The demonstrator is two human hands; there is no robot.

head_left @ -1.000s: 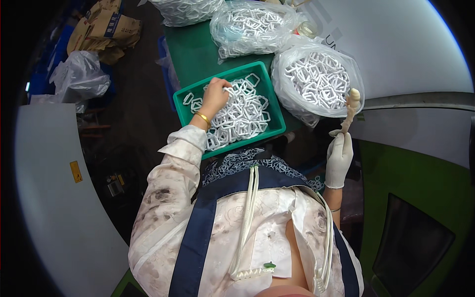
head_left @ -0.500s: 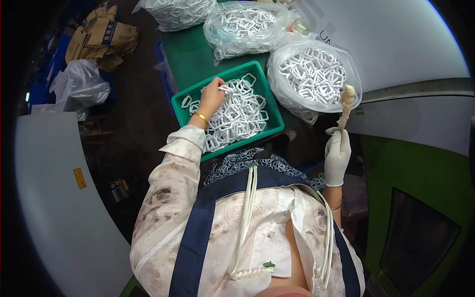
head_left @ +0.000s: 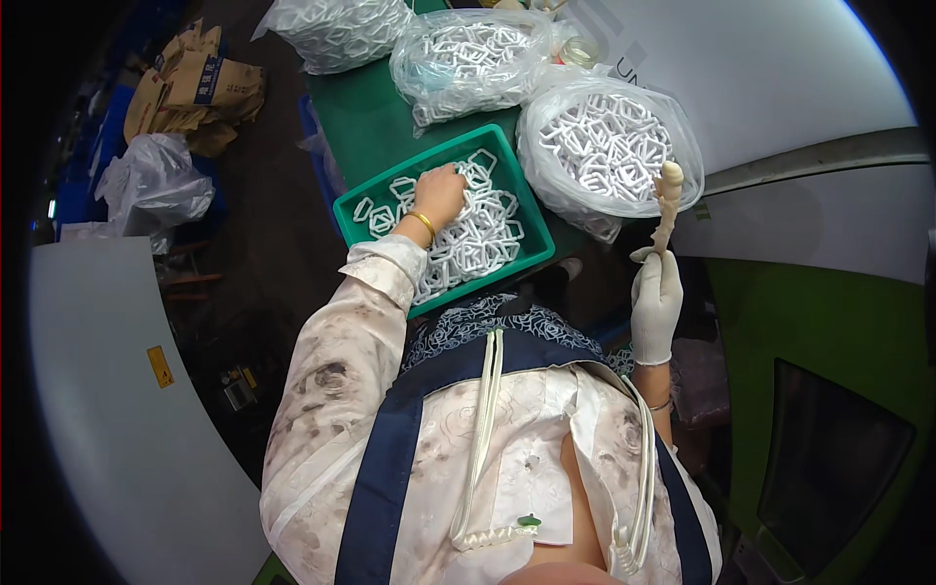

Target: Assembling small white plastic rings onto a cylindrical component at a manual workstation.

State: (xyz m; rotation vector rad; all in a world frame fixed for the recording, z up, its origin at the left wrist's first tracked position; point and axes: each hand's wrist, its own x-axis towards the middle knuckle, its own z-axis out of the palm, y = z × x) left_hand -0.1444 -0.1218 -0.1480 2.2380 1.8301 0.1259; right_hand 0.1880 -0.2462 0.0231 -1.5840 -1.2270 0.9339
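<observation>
My bare left hand [head_left: 441, 195], a gold bangle at its wrist, reaches into a green plastic bin [head_left: 531, 246]. Its fingers curl down among white six-sided plastic rings [head_left: 473, 244]; the fingertips are hidden, so what they grip cannot be made out. My right hand [head_left: 657, 304] wears a white glove and is held up to the right of the bin. It is closed on the lower end of a cream-coloured, knobbly stick-like tool [head_left: 669, 200] with a rounded top, which points upward, away from me.
Behind the bin on the green table [head_left: 356, 117] stand clear plastic bags of the same rings: an open one [head_left: 609, 146] at right, another [head_left: 473, 63] in the middle, a third [head_left: 336, 34] at left. A glass jar [head_left: 578, 52] stands near them. Grey-and-green machine housing [head_left: 829, 331] borders my right.
My left hand has gone from lifting a white ring at the bin's left to lying lower, further right on the pile. My right hand still holds the tool; the view has shifted slightly.
</observation>
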